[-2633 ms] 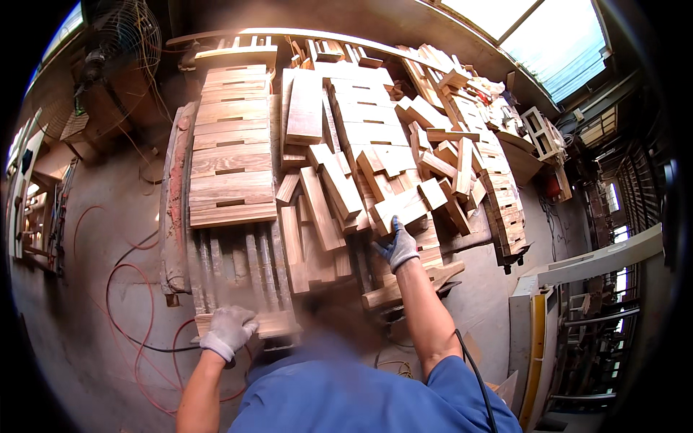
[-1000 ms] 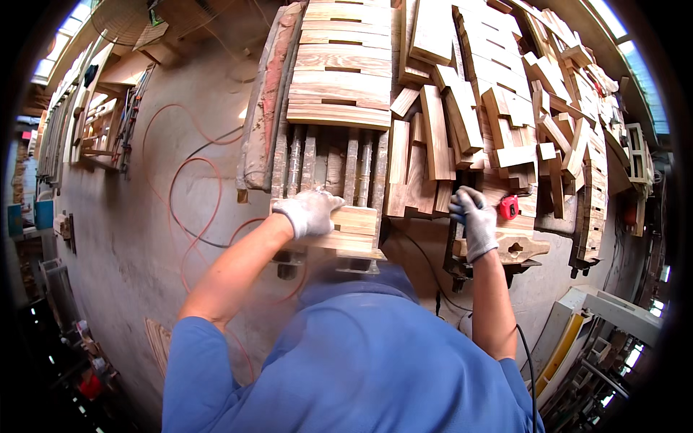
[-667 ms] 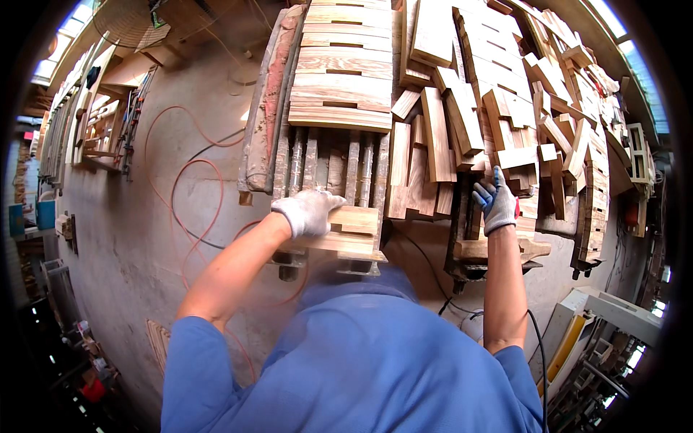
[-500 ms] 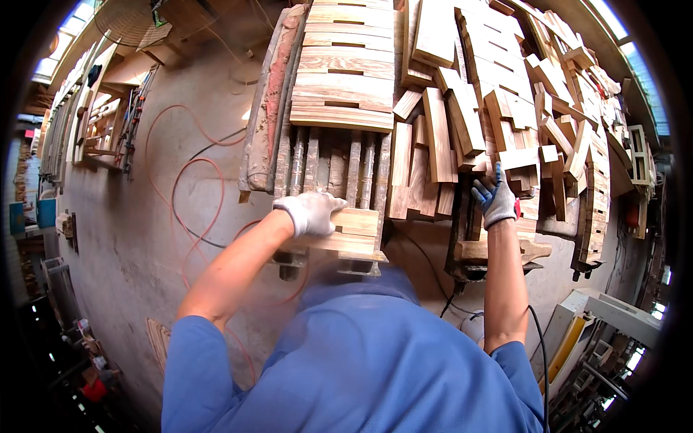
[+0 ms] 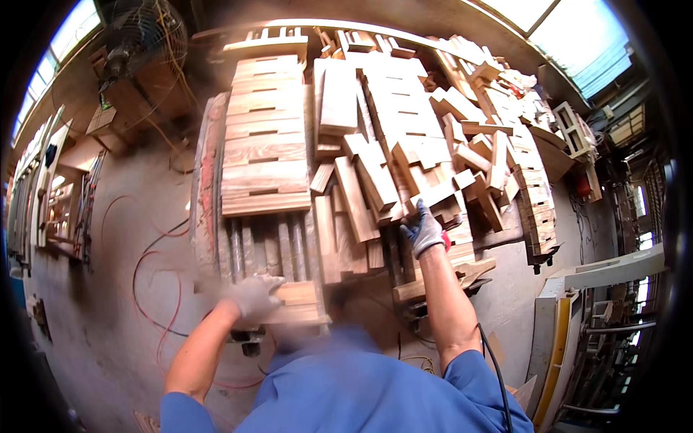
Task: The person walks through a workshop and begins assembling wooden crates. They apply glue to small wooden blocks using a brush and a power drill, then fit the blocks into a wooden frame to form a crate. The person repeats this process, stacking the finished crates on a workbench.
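Note:
My left hand (image 5: 254,297), in a pale work glove, is wrapped over the left end of a short wooden block (image 5: 297,294) at the near end of a clamp rack. Motion blurs its edges. Beyond it, metal clamp bars (image 5: 278,249) run under a row of slotted wooden boards (image 5: 266,177). My right hand (image 5: 427,234), gloved with blue on the fingers, reaches into a loose pile, fingers apart. Its fingertips are by the near end of a pale wooden piece (image 5: 438,192); whether they touch it I cannot tell.
Loose wooden blocks (image 5: 355,198) lie heaped between the racks. Another row of slotted boards (image 5: 404,101) stands behind my right hand. A floor fan (image 5: 141,43) is at the far left, and red hoses (image 5: 155,289) cross the floor. A grey machine frame (image 5: 613,268) stands at right.
The view has shifted, so the racks and hands appear lower and farther left, with more of the far side visible. Both hands stay at nearly the same places on the wood.

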`<state>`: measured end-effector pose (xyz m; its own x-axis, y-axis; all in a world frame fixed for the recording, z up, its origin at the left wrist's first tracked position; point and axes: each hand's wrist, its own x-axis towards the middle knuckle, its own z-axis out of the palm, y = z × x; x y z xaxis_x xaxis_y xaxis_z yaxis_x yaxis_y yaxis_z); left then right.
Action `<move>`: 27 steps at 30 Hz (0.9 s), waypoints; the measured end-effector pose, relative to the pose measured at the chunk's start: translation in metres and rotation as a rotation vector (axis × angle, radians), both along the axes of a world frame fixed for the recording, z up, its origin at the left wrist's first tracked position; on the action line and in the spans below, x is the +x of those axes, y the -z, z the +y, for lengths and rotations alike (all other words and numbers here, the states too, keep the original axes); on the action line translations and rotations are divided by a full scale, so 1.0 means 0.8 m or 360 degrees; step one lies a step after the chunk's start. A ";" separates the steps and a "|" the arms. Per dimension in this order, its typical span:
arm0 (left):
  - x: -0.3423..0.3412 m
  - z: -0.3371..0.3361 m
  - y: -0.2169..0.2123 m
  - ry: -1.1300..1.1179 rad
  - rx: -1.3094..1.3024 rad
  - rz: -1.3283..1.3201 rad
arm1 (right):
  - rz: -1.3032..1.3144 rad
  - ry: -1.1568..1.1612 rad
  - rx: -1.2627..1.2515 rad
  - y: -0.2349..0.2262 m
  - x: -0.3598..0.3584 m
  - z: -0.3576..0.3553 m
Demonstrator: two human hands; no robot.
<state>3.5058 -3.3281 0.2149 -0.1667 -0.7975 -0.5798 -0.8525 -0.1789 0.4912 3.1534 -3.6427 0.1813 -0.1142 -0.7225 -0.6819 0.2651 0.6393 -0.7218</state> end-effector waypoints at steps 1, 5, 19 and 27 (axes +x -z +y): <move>0.000 -0.005 0.008 0.0010 -0.0010 -0.0002 | -0.0021 0.0008 0.0020 0.004 -0.004 -0.005; 0.002 -0.007 -0.003 0.0017 0.0024 -0.0024 | -0.0278 0.0104 -0.0058 0.014 -0.019 -0.003; -0.018 -0.049 -0.100 0.0214 -0.1888 -0.0610 | -0.0403 -0.1650 -0.0057 -0.106 0.106 0.172; -0.055 -0.007 -0.032 0.0098 -0.1165 -0.0477 | -0.0124 -0.2071 0.0044 -0.050 0.129 0.177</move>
<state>3.4620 -3.3338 0.2406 -0.1428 -0.9879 0.0613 -0.9649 0.1527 0.2135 3.2565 -3.5010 0.2216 0.6946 -0.2585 -0.6713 -0.5157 0.4717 -0.7152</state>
